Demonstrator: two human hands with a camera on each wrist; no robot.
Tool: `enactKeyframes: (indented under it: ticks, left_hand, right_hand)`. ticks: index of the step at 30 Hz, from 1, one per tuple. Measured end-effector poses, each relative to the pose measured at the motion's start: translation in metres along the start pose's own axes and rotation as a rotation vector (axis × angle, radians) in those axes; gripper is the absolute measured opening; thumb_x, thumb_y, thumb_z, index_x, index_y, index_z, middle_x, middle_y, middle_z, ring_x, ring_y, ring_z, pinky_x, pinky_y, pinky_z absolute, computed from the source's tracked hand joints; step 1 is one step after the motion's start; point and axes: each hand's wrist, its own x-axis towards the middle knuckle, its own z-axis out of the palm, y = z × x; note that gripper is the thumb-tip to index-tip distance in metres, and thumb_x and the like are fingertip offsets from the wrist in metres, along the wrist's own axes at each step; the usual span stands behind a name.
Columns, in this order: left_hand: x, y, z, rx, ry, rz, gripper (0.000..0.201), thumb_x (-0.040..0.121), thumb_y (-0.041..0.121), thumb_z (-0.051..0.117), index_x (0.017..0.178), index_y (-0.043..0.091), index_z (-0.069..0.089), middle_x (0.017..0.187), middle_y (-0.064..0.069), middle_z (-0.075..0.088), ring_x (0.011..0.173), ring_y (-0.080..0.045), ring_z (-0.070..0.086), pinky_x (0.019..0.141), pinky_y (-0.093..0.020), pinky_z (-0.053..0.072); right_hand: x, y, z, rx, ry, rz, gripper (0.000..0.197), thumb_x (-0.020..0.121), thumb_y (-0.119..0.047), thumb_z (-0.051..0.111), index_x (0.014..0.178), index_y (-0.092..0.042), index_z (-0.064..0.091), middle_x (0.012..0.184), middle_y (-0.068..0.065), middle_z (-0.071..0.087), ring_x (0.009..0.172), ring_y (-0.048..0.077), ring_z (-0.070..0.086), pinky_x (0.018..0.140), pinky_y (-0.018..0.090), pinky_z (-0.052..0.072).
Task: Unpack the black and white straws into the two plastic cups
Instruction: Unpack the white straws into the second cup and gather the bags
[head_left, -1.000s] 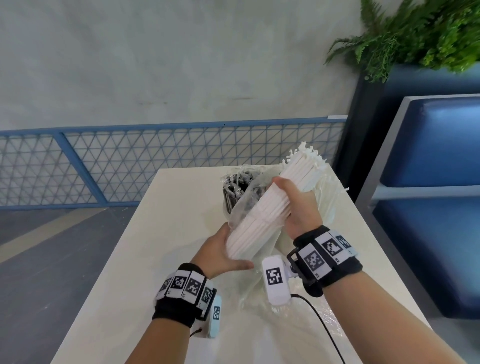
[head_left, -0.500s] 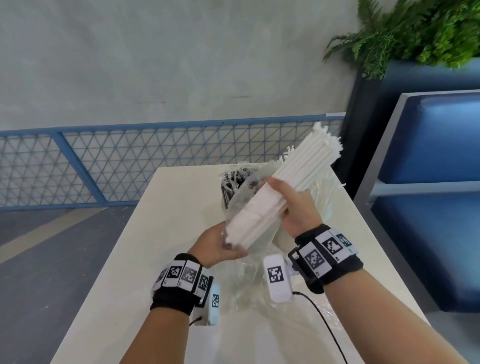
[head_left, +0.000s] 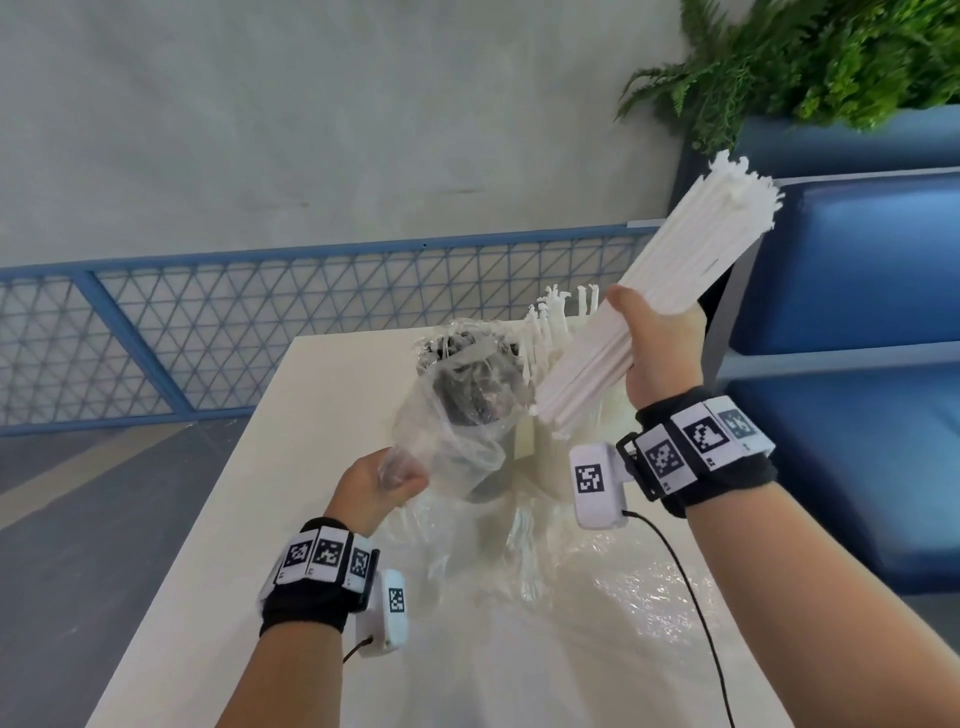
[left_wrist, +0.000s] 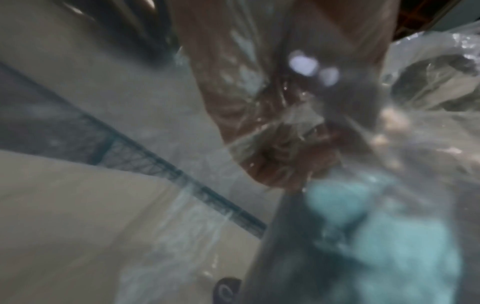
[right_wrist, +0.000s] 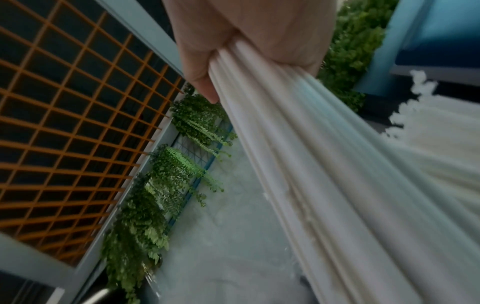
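My right hand (head_left: 657, 340) grips a thick bundle of white straws (head_left: 670, 291) and holds it tilted up to the right, above the table; the right wrist view shows the fingers wrapped round the white straws (right_wrist: 311, 164). My left hand (head_left: 382, 480) clutches the crumpled end of an empty clear plastic bag (head_left: 452, 441), which the left wrist view shows bunched in the fingers (left_wrist: 280, 156). Behind the bag a cup of black straws (head_left: 467, 379) stands on the table, and beside it a cup with white straws (head_left: 556, 332) sticking up.
More clear plastic wrap (head_left: 571, 582) lies spread on the white table (head_left: 332, 395) near me. A blue mesh railing (head_left: 208, 322) runs behind the table. A blue bench (head_left: 852, 322) and a green plant (head_left: 831, 62) stand on the right.
My right hand has pulled the white straw bundle up and right, fully out of the clear bag. My left hand stayed low holding the bag, which now hangs empty.
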Motion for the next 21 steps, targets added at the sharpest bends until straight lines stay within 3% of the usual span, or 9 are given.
enactKeyframes:
  ticks: [2, 7, 10, 13, 16, 19, 21]
  left_hand:
    - [-0.004, 0.015, 0.002, -0.078, 0.004, 0.019, 0.014, 0.076, 0.004, 0.072, 0.071, 0.013, 0.063, 0.058, 0.008, 0.065, 0.052, -0.002, 0.056, 0.053, -0.014, 0.047]
    - [-0.009, 0.046, 0.026, -0.333, 0.001, 0.08, 0.011, 0.072, 0.005, 0.073, 0.075, 0.006, 0.063, 0.057, 0.001, 0.066, 0.052, -0.006, 0.058, 0.056, -0.02, 0.048]
    - [-0.009, 0.056, 0.043, -0.41, 0.034, 0.106, 0.01, 0.067, 0.019, 0.077, 0.07, 0.015, 0.067, 0.058, 0.003, 0.067, 0.057, -0.01, 0.061, 0.063, -0.028, 0.051]
    - [-0.01, 0.06, 0.056, -0.486, 0.103, 0.111, 0.009, 0.071, 0.021, 0.077, 0.068, 0.024, 0.068, 0.062, 0.003, 0.067, 0.062, -0.014, 0.061, 0.07, -0.036, 0.051]
    - [-0.013, 0.06, 0.064, -0.546, 0.155, 0.11, 0.012, 0.079, 0.015, 0.069, 0.07, 0.023, 0.066, 0.062, 0.004, 0.065, 0.06, -0.012, 0.059, 0.069, -0.035, 0.048]
    - [-0.017, 0.061, 0.072, -0.586, 0.198, 0.11, 0.008, 0.078, 0.023, 0.069, 0.073, 0.021, 0.063, 0.061, 0.004, 0.064, 0.06, -0.011, 0.059, 0.069, -0.031, 0.047]
    - [-0.02, 0.063, 0.076, -0.606, 0.229, 0.112, 0.015, 0.077, 0.028, 0.07, 0.074, 0.017, 0.06, 0.059, 0.004, 0.062, 0.058, -0.011, 0.057, 0.066, -0.028, 0.047]
  right_hand:
    - [0.008, -0.003, 0.001, -0.057, 0.033, -0.061, 0.031, 0.074, -0.009, 0.071, 0.101, -0.009, 0.056, 0.086, -0.001, 0.061, 0.08, 0.014, 0.061, 0.061, 0.018, 0.05]
    - [0.011, 0.011, 0.008, -0.263, -0.04, -0.184, 0.036, 0.074, -0.016, 0.073, 0.103, -0.015, 0.052, 0.097, 0.001, 0.059, 0.092, 0.018, 0.059, 0.074, 0.024, 0.049]
    - [0.009, 0.035, 0.005, -0.343, -0.094, -0.134, 0.036, 0.076, -0.015, 0.073, 0.106, -0.013, 0.054, 0.097, 0.001, 0.059, 0.096, 0.021, 0.06, 0.081, 0.032, 0.052]
    - [0.008, 0.059, -0.002, -0.4, -0.124, -0.077, 0.039, 0.077, -0.013, 0.072, 0.112, -0.01, 0.056, 0.1, 0.003, 0.061, 0.098, 0.022, 0.061, 0.081, 0.029, 0.049]
    - [0.01, 0.079, -0.01, -0.453, -0.164, 0.014, 0.045, 0.079, -0.012, 0.071, 0.12, -0.006, 0.052, 0.101, 0.0, 0.058, 0.096, 0.016, 0.056, 0.085, 0.027, 0.046]
    - [0.017, 0.098, -0.014, -0.534, -0.243, 0.076, 0.051, 0.077, -0.013, 0.074, 0.122, -0.004, 0.052, 0.11, 0.01, 0.064, 0.098, 0.02, 0.06, 0.087, 0.031, 0.049]
    - [0.022, 0.105, -0.014, -0.575, -0.256, 0.088, 0.056, 0.076, -0.017, 0.075, 0.125, -0.005, 0.051, 0.114, 0.011, 0.064, 0.101, 0.024, 0.061, 0.087, 0.032, 0.05]
